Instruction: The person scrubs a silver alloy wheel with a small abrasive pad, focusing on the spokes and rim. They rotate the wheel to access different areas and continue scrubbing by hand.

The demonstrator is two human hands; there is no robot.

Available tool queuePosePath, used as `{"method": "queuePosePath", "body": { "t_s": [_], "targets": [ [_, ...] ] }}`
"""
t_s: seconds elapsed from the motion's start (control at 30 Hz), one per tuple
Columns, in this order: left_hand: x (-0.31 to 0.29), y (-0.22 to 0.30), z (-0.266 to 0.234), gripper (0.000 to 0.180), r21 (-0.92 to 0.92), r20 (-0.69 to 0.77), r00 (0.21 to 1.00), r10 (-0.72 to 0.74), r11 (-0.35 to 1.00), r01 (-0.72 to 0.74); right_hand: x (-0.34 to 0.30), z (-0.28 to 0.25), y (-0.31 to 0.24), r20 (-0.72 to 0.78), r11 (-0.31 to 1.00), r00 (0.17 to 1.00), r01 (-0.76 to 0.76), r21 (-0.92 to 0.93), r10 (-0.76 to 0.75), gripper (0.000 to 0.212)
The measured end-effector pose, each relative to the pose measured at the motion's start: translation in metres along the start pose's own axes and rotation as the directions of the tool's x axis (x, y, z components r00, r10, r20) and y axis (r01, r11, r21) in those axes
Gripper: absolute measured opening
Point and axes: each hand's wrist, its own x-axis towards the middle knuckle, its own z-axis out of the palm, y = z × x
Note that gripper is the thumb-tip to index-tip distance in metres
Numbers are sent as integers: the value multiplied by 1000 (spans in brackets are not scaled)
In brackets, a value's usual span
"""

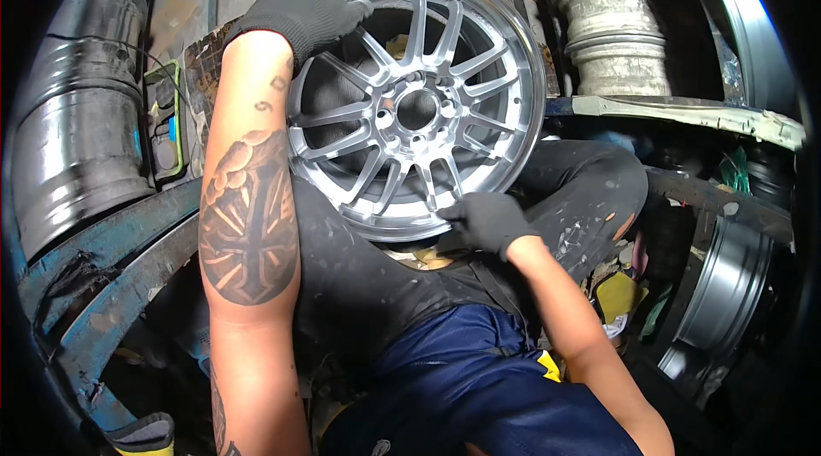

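A silver multi-spoke alloy wheel [389,138] stands tilted in front of me, its face toward me and its lower edge between my legs. My left hand [306,13], in a dark knit glove, is wrapped over the wheel's upper left edge, fingertips on the outer lip. At the lower right, my right hand [489,221], gloved too, has its fingers curled against the base of a spoke by the lip. Whatever those fingers may pinch is hidden. The centre bore and bolt holes face me uncovered.
Stacked wheel barrels [77,114] stand at the left, with another pale stack [609,20] at the upper right. A loose silver rim [727,285] lies at the right. Blue metal frame bars [111,242] curve along the lower left. A green-edged case [165,118] sits beside the left stack.
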Motion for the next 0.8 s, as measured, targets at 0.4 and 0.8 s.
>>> {"method": "queuePosePath", "body": {
  "t_s": [0.4,0.8],
  "targets": [
    [9,1,11,60,25,-6,1000,14,1000,-14,-3,-18,1,55,998,997,-59,-10,59,33],
    [4,0,-1,57,55,-13,998,-69,996,69,-1,-7,-3,-6,1000,1000,0,-9,0,30]
  ]
}}
